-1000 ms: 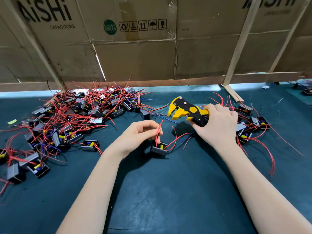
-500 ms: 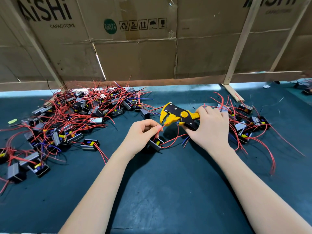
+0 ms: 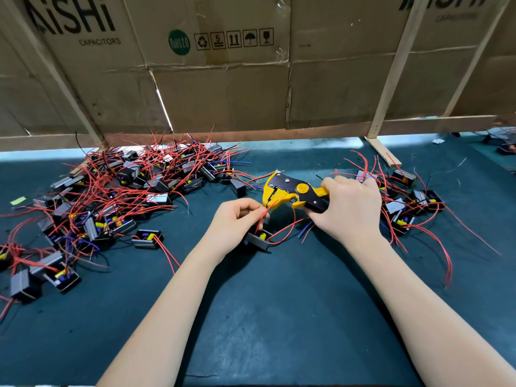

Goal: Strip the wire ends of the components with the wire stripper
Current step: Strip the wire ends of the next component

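A single wide-angle view from the person's head looks forward and down across a dark green table (image 3: 279, 317), close enough that both forearms run in from the bottom edge. The hands meet just above the frame's centre. A cardboard wall (image 3: 223, 88) fills the upper third, its straight lines bowed by the lens.

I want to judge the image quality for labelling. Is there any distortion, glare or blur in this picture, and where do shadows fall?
Head view: wide-angle bending curves the cardboard wall and the mat edges; a bright strip glares under the wall; the left hand, right hand and wire stripper look sharp; soft shadows lie under both forearms.
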The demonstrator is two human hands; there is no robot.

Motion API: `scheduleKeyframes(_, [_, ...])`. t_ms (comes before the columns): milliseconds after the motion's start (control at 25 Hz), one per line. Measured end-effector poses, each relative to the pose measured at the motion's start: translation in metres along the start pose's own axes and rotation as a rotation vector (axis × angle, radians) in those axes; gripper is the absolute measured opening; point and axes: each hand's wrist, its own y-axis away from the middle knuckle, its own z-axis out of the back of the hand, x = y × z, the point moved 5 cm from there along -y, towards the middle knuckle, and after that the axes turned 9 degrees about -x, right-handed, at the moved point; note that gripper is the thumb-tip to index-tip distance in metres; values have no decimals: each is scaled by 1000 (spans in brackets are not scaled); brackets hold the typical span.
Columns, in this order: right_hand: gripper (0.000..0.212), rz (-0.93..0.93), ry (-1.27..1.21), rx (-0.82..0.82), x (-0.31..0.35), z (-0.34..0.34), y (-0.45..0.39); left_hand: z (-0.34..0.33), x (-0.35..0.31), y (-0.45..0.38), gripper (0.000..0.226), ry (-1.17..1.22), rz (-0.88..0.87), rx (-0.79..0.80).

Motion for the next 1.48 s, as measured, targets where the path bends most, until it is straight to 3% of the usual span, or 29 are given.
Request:
scheduleKeyframes(200, [45, -25, 43, 16, -1, -2, 1, 1, -1, -1, 22, 22, -4, 7])
scheduleKeyframes(480, [56, -128, 40, 57, -20, -12, 4, 0, -1, 1, 38, -56, -30, 27])
scheduleKeyframes(720, [55, -94, 38, 38, -11, -10, 4, 4, 1, -1, 42, -165, -50, -169])
scheduleKeyframes(1480, [51, -39, 23, 55, 2, -6, 4, 8, -4, 3, 45, -300, -116, -327])
